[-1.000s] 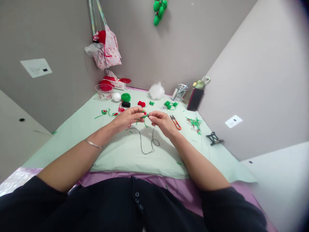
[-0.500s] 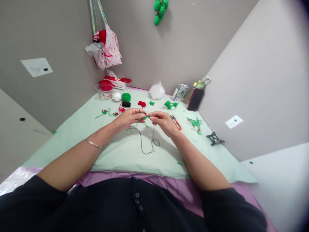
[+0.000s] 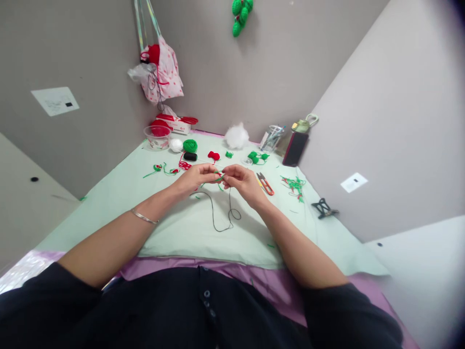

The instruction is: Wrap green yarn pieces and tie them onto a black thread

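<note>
Over the middle of the cloth, my left hand pinches a small green and red crochet piece, mostly covered by fingers. Short green yarn ends poke out below it. My right hand is closed at the piece's right side, its thumb and fingertips meeting on it; a needle cannot be made out there. From under the right fingers a dark thread hangs down and lies in a loop on the cloth. Orange-handled thread snips lie just right of my right hand.
Behind are a black thread spool, a green yarn ball, a red crochet piece, white stuffing and green crochet pieces. Yarn scraps and a black claw clip lie right; a phone leans against a bottle.
My right hand has shifted slightly left, its fingers now closer over the crochet piece. The hanging thread's upper end has moved left with it. My left hand stays nearly in place.
</note>
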Tool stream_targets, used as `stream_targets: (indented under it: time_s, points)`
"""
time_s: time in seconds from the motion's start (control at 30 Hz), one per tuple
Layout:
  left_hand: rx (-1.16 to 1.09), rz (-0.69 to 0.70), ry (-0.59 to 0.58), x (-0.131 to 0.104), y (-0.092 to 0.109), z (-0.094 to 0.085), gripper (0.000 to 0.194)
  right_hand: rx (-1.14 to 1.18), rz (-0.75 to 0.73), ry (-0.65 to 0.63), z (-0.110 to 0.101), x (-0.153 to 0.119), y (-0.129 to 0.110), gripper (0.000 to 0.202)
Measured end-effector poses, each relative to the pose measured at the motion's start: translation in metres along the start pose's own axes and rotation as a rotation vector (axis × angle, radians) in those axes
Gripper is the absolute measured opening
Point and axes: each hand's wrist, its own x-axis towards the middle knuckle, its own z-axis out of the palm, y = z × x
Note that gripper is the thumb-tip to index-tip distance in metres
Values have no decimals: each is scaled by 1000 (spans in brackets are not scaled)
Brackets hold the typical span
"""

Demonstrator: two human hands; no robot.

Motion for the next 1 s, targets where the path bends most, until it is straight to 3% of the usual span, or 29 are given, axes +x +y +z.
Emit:
stream_targets:
  time_s: [0.07, 0.2, 0.27, 0.4, 0.5, 0.57, 0.67, 0.77, 0.87, 1.0]
  points:
    - [28, -12, -1, -1, 1, 1, 27, -55, -43, 2, 3, -3, -2, 20]
    - [173, -26, 0, -2, -1, 3, 24, -474, -160, 13, 7, -9, -6, 9]
    - [218, -43, -12, -2, -4, 4, 22, -556, -217, 30, 8, -10, -10, 8]
    - [93, -104, -35, -1, -7, 4, 22, -85, -147, 106, -8, -3, -24, 16]
    - [-51, -178, -31, -1, -7, 2, 25, 258, -26, 219, -50, 7, -31, 22]
    - [-91, -198, -46, -1, -4, 0, 24, 368, -38, 424, -91, 10, -31, 17]
    - [-123, -211, -81, -4, 2, -1, 22, 416, -168, 840, -152, 7, -28, 14]
    - [-125, -237, -100, -6, 8, 0, 21, 331, -255, 1015, -183, 3, -27, 16]
    - [-124, -252, -111, -7, 10, 1, 19, 217, -247, 942, -164, 7, -28, 17]
    - [-135, -247, -112, -6, 7, 0, 19, 15, -110, 397, -83, 11, -23, 15]
